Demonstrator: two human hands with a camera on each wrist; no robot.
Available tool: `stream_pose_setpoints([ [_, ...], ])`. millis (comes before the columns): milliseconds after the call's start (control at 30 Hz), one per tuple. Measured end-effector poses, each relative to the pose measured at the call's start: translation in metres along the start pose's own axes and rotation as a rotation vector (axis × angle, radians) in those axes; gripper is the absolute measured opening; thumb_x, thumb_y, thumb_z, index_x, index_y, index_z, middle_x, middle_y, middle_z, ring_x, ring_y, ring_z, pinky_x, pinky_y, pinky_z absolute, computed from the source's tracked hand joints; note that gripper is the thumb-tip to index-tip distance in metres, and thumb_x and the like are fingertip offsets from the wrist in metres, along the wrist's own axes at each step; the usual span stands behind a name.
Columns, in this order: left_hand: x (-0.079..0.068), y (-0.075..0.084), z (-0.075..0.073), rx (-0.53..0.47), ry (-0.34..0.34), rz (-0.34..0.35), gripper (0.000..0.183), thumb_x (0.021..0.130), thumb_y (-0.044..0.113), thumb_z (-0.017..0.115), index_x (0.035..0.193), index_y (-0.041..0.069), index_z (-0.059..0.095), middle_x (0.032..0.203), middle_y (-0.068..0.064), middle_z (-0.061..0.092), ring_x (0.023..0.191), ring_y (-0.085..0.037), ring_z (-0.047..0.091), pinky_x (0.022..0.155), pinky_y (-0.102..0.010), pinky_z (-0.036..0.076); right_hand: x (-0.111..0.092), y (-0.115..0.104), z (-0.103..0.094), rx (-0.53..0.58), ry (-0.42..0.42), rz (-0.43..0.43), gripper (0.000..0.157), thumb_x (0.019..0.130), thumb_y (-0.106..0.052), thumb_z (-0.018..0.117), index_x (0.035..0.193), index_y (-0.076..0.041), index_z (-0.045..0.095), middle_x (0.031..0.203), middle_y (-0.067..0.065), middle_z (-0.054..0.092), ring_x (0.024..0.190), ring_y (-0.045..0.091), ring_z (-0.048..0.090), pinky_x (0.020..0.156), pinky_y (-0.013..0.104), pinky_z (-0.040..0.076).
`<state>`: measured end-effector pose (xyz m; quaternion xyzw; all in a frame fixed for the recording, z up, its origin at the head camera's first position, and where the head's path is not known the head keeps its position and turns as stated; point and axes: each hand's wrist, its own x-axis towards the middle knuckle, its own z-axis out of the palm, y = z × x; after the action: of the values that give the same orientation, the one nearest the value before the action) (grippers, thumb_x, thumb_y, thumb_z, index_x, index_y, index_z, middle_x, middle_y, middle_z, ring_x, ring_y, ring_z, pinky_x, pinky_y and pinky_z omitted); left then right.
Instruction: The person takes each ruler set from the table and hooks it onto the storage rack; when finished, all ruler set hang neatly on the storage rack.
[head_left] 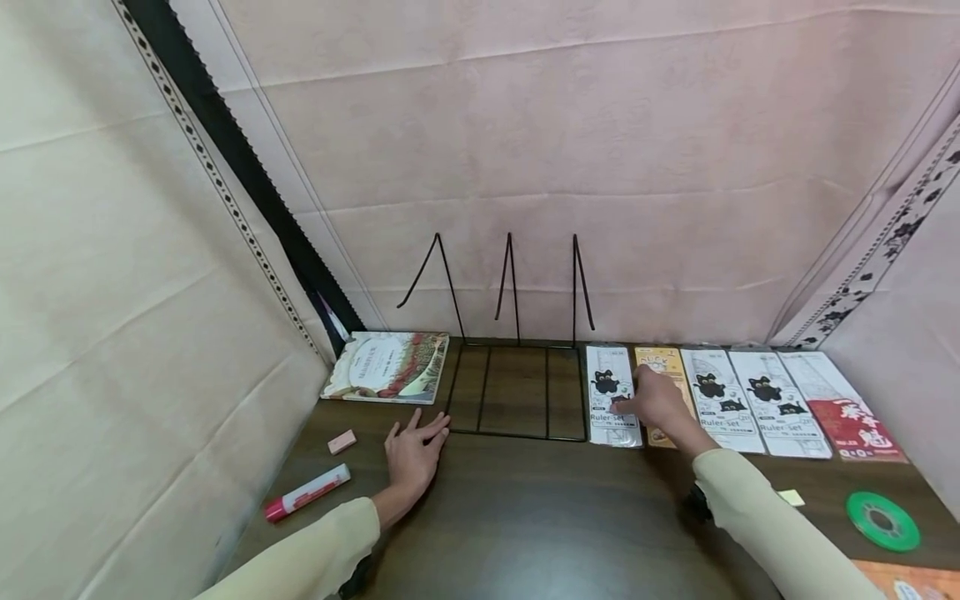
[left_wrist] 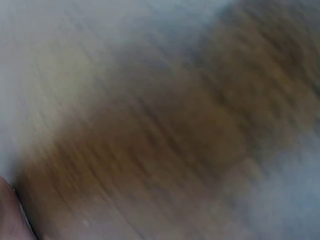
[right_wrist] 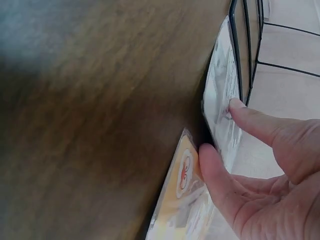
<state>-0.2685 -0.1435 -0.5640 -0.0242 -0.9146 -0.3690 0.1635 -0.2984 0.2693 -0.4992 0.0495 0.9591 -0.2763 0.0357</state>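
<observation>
My right hand (head_left: 663, 404) is at a white ruler set packet (head_left: 611, 371) with black cat drawings, just right of a black wire rack (head_left: 547, 396). In the right wrist view, its thumb (right_wrist: 250, 117) presses on the packet's face and the index finger (right_wrist: 212, 160) is at the edge, beside a yellow packet (right_wrist: 184, 172) that the hand partly covers. My left hand (head_left: 414, 454) rests on the table with fingers extended, fingertips near the rack's front left corner. The left wrist view is blurred, with a bit of finger (left_wrist: 10, 215) at its edge.
Left of the rack lies a book (head_left: 390, 367); an eraser (head_left: 342, 442) and a glue stick (head_left: 307, 493) are nearer. To the right are two more ruler packets (head_left: 723, 417), a red-and-white packet (head_left: 855, 425), a green roll (head_left: 883, 521) and an orange item (head_left: 930, 579). Cloth walls (head_left: 600, 125) surround the table.
</observation>
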Motion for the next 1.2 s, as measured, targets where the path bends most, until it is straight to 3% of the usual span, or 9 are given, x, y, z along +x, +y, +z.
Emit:
stream_pose_setpoints([
  [100,0.000,-0.002,0.001,-0.002,0.017,0.004,0.026,0.088,0.024,0.070,0.114,0.025,0.073,0.116,0.007,0.071,0.135,-0.026,0.048,0.115,-0.056,0.018,0.002,-0.002,0.001,0.007,0.003,0.018,0.066,0.071,-0.034,0.085,0.115,0.003,0.052,0.088,0.015,0.062,0.068,0.023,0.059,0.053,0.031,0.045],
  [333,0.001,-0.002,0.004,-0.004,0.023,0.015,0.026,0.087,0.024,0.070,0.113,0.025,0.073,0.115,0.007,0.071,0.135,-0.025,0.049,0.114,-0.056,0.019,0.004,-0.001,-0.001,0.038,-0.024,0.048,0.071,0.070,-0.030,0.086,0.119,0.006,0.051,0.097,0.020,0.061,0.075,0.025,0.060,0.053,0.030,0.051],
  [433,0.002,-0.002,0.004,0.005,0.011,0.009,0.026,0.087,0.024,0.070,0.113,0.025,0.073,0.116,0.007,0.071,0.135,-0.025,0.048,0.114,-0.056,0.019,0.004,0.001,-0.003,0.054,-0.049,0.054,0.069,0.069,-0.032,0.086,0.116,0.007,0.053,0.096,0.020,0.061,0.071,0.024,0.061,0.054,0.030,0.052],
  [533,0.002,-0.001,0.004,0.003,0.002,0.003,0.027,0.087,0.023,0.070,0.114,0.025,0.073,0.116,0.007,0.070,0.136,-0.026,0.048,0.114,-0.057,0.019,0.004,0.004,-0.005,0.080,-0.070,0.061,0.076,0.070,-0.034,0.085,0.123,0.009,0.052,0.106,0.026,0.061,0.067,0.021,0.063,0.057,0.030,0.053],
  [600,0.001,-0.001,0.003,-0.002,-0.001,-0.002,0.027,0.088,0.024,0.070,0.115,0.025,0.073,0.117,0.007,0.070,0.136,-0.025,0.047,0.114,-0.057,0.018,0.003,0.004,-0.005,0.099,-0.073,0.053,0.083,0.072,-0.034,0.083,0.132,0.009,0.046,0.114,0.030,0.059,0.065,0.019,0.063,0.058,0.030,0.054],
  [700,0.000,-0.002,0.002,-0.017,0.005,-0.007,0.027,0.088,0.025,0.070,0.115,0.025,0.072,0.117,0.007,0.070,0.137,-0.023,0.047,0.115,-0.055,0.018,0.001,0.004,-0.006,0.112,-0.070,0.033,0.085,0.074,-0.033,0.082,0.137,0.008,0.041,0.114,0.030,0.061,0.060,0.019,0.063,0.056,0.031,0.053],
  [833,-0.001,-0.002,0.000,-0.045,0.018,0.003,0.029,0.087,0.024,0.070,0.116,0.023,0.072,0.117,0.006,0.070,0.135,-0.024,0.048,0.115,-0.056,0.018,-0.002,0.003,-0.009,0.061,-0.053,-0.012,0.076,0.075,-0.035,0.081,0.130,0.006,0.048,0.108,0.025,0.065,0.065,0.020,0.063,0.060,0.033,0.052],
  [933,0.000,-0.001,0.000,-0.059,0.025,0.018,0.031,0.087,0.022,0.071,0.117,0.020,0.071,0.118,0.004,0.070,0.134,-0.026,0.049,0.115,-0.058,0.018,-0.004,0.004,-0.011,0.042,-0.061,-0.033,0.074,0.075,-0.036,0.080,0.129,0.005,0.049,0.113,0.026,0.063,0.070,0.020,0.063,0.064,0.034,0.053],
  [1200,-0.001,0.000,0.000,-0.029,0.028,0.000,0.032,0.087,0.022,0.071,0.119,0.019,0.071,0.121,0.003,0.069,0.134,-0.025,0.050,0.114,-0.060,0.013,-0.005,0.006,-0.013,0.055,-0.091,-0.030,0.073,0.075,-0.032,0.081,0.129,0.006,0.049,0.113,0.028,0.063,0.062,0.018,0.062,0.056,0.029,0.051],
])
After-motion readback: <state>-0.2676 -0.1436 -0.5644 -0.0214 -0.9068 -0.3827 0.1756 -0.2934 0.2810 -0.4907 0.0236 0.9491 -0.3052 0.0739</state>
